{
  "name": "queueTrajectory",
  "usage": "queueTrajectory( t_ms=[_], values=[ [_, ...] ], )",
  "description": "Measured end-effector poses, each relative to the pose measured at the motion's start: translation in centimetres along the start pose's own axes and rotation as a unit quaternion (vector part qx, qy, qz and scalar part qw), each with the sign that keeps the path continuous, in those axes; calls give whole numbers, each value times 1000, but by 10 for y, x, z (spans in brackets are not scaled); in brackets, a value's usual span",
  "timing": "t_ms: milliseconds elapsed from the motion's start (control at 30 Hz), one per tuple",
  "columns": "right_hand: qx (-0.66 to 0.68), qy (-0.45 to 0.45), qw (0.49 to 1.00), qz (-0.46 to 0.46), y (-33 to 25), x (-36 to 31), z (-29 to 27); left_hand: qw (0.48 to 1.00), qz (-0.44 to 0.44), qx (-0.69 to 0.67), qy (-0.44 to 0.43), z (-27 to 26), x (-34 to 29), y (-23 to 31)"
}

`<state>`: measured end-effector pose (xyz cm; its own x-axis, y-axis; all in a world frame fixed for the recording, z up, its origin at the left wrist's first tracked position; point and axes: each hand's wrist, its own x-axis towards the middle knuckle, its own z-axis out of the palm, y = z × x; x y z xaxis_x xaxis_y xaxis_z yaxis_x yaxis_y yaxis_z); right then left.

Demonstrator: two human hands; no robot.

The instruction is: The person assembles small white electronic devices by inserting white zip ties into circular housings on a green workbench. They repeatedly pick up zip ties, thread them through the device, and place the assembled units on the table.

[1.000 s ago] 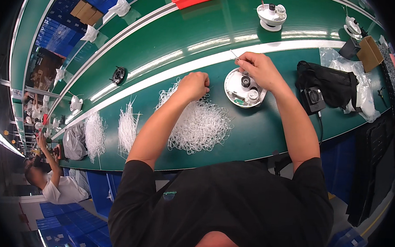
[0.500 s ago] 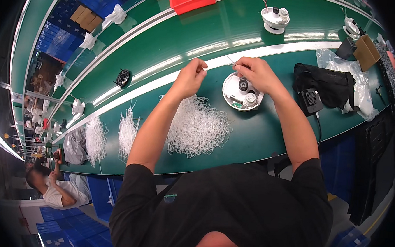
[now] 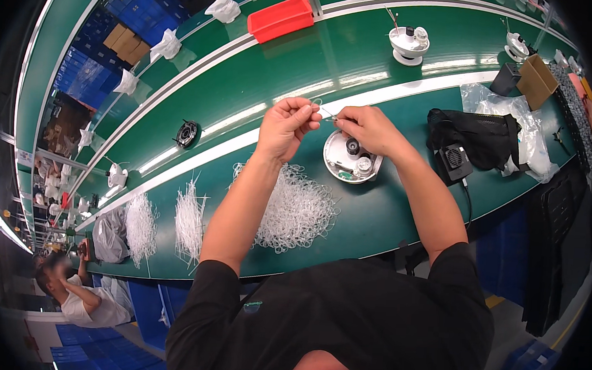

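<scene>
My left hand (image 3: 288, 129) is closed in a pinch, with a small pale loop (image 3: 317, 101) at its fingertips that looks like a looped cable tie. Just to its right, my right hand (image 3: 369, 130) pinches thin wire ends (image 3: 330, 117). Both hands are raised above the far side of a round white housing (image 3: 335, 161), their fingertips close together. Inside the housing are a black round knob (image 3: 352, 146), a clear round part (image 3: 364, 164) and a bit of green board. Fingers hide where the wires lead.
A heap of white looped cable ties (image 3: 298, 212) lies left of the housing, with straight ties (image 3: 188, 222) beyond it. A black bag (image 3: 472, 135) and small fan-like device (image 3: 454, 162) lie right. Across the belt stand another housing (image 3: 408, 43) and red tray (image 3: 281, 19).
My left hand has come right and turned, bringing the loop close to my right fingertips. My right hand stays pinched. The whole view has shifted slightly.
</scene>
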<state>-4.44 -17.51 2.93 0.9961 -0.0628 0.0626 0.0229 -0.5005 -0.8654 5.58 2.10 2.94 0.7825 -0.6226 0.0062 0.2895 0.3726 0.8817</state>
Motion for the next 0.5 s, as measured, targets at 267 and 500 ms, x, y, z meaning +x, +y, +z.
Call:
queueTrajectory(
  t_ms=[267, 500],
  values=[
    [24, 7, 1000, -13, 7, 2, 3, 988, -13, 156, 3, -5, 3, -25],
    [91, 14, 996, -19, 14, 3, 4, 990, -30, 141, 11, -7, 2, -34]
  ],
)
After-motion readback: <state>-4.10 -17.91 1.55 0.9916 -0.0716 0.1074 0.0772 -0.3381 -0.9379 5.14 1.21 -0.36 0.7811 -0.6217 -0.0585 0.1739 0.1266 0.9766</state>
